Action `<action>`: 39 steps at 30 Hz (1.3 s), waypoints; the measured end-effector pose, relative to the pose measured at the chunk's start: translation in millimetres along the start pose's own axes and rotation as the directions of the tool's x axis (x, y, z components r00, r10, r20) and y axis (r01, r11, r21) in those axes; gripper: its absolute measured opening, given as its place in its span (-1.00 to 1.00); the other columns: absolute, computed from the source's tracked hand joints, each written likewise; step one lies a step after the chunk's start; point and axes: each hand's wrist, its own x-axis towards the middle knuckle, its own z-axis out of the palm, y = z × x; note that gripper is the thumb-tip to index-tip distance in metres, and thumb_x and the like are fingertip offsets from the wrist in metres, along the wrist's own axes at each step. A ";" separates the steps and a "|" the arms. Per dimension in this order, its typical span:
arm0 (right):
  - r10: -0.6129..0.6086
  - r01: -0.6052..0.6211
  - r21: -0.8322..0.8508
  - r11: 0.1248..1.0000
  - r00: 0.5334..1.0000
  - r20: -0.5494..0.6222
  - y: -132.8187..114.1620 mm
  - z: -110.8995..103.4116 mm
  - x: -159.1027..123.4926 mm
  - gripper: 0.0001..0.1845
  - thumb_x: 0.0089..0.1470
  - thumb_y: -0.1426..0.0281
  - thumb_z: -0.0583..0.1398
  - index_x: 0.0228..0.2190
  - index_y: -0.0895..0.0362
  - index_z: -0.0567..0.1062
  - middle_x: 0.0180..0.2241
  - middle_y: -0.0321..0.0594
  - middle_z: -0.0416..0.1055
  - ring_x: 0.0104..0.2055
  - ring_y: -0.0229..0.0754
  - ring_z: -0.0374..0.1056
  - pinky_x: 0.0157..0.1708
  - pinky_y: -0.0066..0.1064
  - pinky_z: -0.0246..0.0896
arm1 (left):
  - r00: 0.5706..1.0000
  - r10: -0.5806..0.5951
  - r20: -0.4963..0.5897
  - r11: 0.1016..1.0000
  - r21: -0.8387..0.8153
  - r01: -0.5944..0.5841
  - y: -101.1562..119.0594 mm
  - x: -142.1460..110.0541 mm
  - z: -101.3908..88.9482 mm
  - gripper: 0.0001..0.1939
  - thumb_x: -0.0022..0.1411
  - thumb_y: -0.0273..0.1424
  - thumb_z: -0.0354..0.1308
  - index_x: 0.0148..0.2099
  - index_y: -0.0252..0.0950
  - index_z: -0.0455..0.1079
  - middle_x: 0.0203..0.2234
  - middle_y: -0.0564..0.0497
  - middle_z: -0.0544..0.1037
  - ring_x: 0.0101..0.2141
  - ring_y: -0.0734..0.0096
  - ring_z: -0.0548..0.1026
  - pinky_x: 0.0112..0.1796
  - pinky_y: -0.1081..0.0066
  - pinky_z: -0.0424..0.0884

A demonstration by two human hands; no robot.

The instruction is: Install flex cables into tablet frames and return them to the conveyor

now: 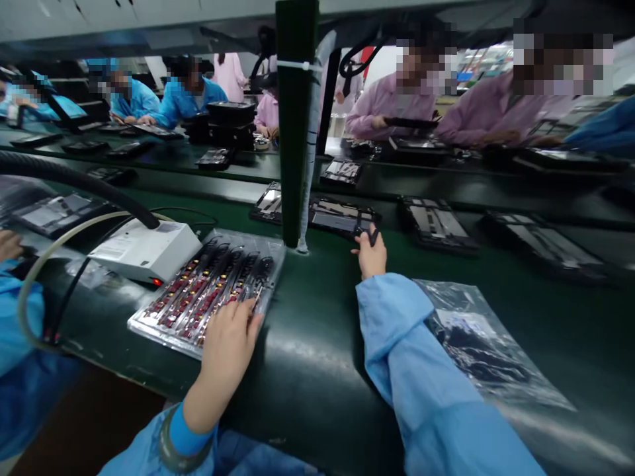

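My left hand point(229, 338) lies over the near right part of a clear plastic tray point(169, 340). The tray holds rows of small flex-cable parts point(191, 297), dark at one end and red and gold at the other. Its fingertips are bent together among the parts; what they pinch is hidden. Farther off, my right hand point(373, 254) reaches to a flat black device housing point(342, 217) with grey panels inside. Thumb and fingers are closed on its near right corner, where something black shows between them.
A green post point(296, 125) rises between my hands. Left of it are a white box point(146, 250) with a red light and a thick black hose point(79, 175). More housings point(436, 223) line the right. A clear bag point(489, 344) lies beside my right sleeve. Co-workers sit opposite; a sleeve point(20, 324) is at left.
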 end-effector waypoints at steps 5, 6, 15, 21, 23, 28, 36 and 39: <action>-0.038 0.037 0.012 0.999 0.994 0.101 13.6 -21.5 -72.7 -0.49 0.16 0.06 0.06 -0.09 0.16 0.53 -0.36 -0.13 0.54 -0.51 -0.25 0.37 -0.52 -0.43 0.27 | 0.993 -0.101 -0.064 0.994 0.026 0.103 0.6 -3.4 2.2 -0.61 0.27 -0.31 0.12 0.09 -0.39 0.35 -0.25 -0.18 0.48 -0.28 0.09 0.48 -0.23 0.18 0.39; -0.039 0.038 0.013 0.999 0.992 0.119 15.4 -28.8 -89.7 -0.49 0.16 0.04 0.06 -0.14 0.17 0.54 -0.38 -0.13 0.55 -0.54 -0.26 0.34 -0.51 -0.42 0.25 | 0.993 -0.100 -0.058 0.995 0.013 0.101 0.8 -3.9 2.4 -0.62 0.28 -0.31 0.11 0.09 -0.38 0.35 -0.27 -0.16 0.49 -0.28 0.10 0.48 -0.22 0.19 0.39; -0.234 0.266 -0.058 0.962 0.918 0.320 14.8 -86.6 -186.0 -0.67 0.22 0.17 0.08 -0.20 0.10 0.54 -0.37 -0.19 0.57 -0.42 -0.18 0.45 -0.44 -0.39 0.32 | 0.982 -0.184 -0.033 0.949 -0.266 0.169 -4.9 -3.6 4.1 -0.72 0.27 -0.33 0.10 -0.01 -0.32 0.42 -0.48 0.03 0.42 -0.41 0.32 0.43 -0.28 0.32 0.38; -0.444 0.486 -0.069 0.871 0.841 0.311 10.5 -93.2 -190.1 -0.77 0.23 0.31 0.09 -0.21 0.10 0.52 -0.41 -0.24 0.57 -0.35 -0.18 0.51 -0.28 -0.38 0.41 | 0.985 -0.167 -0.047 0.983 -0.083 0.162 1.3 -7.2 -4.0 -0.66 0.28 -0.28 0.11 0.05 -0.31 0.41 -0.29 -0.10 0.49 -0.29 0.22 0.48 -0.23 0.24 0.39; -0.472 0.517 -0.081 0.852 0.827 0.307 9.3 -94.5 -189.0 -0.78 0.23 0.34 0.09 -0.21 0.11 0.52 -0.40 -0.24 0.56 -0.36 -0.19 0.51 -0.28 -0.39 0.42 | 0.990 -0.137 -0.029 0.990 -0.026 0.136 3.7 -9.8 -5.4 -0.67 0.29 -0.30 0.10 0.05 -0.31 0.41 -0.31 -0.10 0.52 -0.25 0.16 0.50 -0.19 0.20 0.37; -0.497 0.541 -0.109 0.834 0.822 0.278 7.3 -98.0 -185.1 -0.79 0.24 0.35 0.10 -0.19 0.13 0.51 -0.40 -0.22 0.56 -0.39 -0.19 0.51 -0.30 -0.39 0.43 | 0.976 -0.214 -0.035 0.951 -0.237 0.200 -2.0 -7.7 -3.4 -0.65 0.24 -0.36 0.14 0.06 -0.34 0.41 -0.41 -0.02 0.54 -0.36 0.27 0.50 -0.24 0.29 0.39; -0.499 0.536 -0.069 0.841 0.819 0.284 8.4 -96.1 -184.8 -0.76 0.20 0.30 0.11 -0.22 0.10 0.54 -0.40 -0.20 0.57 -0.41 -0.17 0.50 -0.32 -0.36 0.43 | 0.881 -0.468 -0.071 0.663 -0.688 0.297 -5.7 -3.9 -26.1 -0.75 0.13 -0.21 0.21 -0.25 -0.27 0.51 -0.33 -0.02 0.57 -0.31 0.32 0.47 -0.19 0.29 0.40; -0.358 0.367 0.042 0.929 0.864 0.354 -2.0 -90.1 -196.1 -0.74 0.19 0.24 0.13 -0.26 0.10 0.56 -0.44 -0.21 0.56 -0.44 -0.19 0.47 -0.37 -0.37 0.41 | 0.864 -0.420 0.277 0.204 -0.899 0.387 14.6 -12.7 -38.8 -0.66 0.00 -0.13 0.35 -0.28 -0.27 0.46 -0.52 0.08 0.44 -0.47 0.46 0.38 -0.35 0.39 0.36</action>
